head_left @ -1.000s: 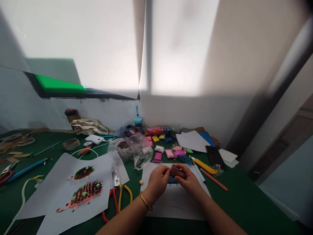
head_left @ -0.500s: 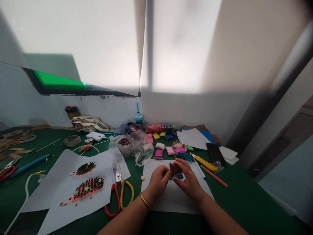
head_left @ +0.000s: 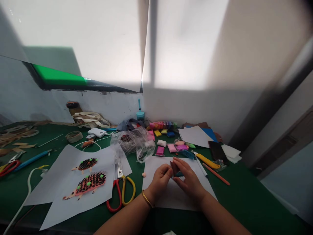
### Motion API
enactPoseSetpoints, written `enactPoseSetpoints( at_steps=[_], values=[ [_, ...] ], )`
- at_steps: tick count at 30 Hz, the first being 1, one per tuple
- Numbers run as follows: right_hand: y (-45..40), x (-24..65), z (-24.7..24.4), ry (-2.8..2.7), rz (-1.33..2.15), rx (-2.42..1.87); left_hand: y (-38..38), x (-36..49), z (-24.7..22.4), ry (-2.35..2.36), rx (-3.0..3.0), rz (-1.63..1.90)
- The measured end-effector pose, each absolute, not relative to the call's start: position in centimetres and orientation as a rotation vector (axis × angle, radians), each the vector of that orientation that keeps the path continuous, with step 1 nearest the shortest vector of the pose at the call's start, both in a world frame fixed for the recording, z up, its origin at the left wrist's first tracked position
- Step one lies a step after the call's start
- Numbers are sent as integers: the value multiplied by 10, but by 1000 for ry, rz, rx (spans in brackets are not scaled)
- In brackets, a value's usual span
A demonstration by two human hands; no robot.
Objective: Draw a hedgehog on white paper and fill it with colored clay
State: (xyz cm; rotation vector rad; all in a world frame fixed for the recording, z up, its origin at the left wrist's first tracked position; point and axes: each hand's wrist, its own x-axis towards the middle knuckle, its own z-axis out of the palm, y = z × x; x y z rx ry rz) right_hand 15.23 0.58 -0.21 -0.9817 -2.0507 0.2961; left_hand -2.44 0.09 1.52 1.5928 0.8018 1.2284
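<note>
Over a sheet of white paper, my left hand and my right hand come together around a small brown packet. The left fingers are closed in a pinch at its left edge. The right thumb and fingers grip it from the other side and partly cover it. Something blue shows between the right thumb and fingers; I cannot tell whether it is held or lies on the paper. A small pale pink ball rests at the paper's left edge.
Red-and-yellow-handled scissors lie to the left, beside paper bearing two hedgehog figures. Behind my hands are clay packets and a clear plastic bag. A yellow cutter, an orange stick and a phone lie right.
My hands have drawn closer together around the brown packet, and less of it shows. The camera view has shifted slightly.
</note>
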Motion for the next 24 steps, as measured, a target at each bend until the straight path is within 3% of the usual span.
enactPoseSetpoints(
  at_steps=[5, 24],
  values=[
    [0, 147, 2, -2034, 189, -988, -2, -24, 15, 821, 1638, 1266],
    [-5, 139, 6, -1942, 381, -866, -4, -31, 16, 1006, 2099, 1272]
  ],
)
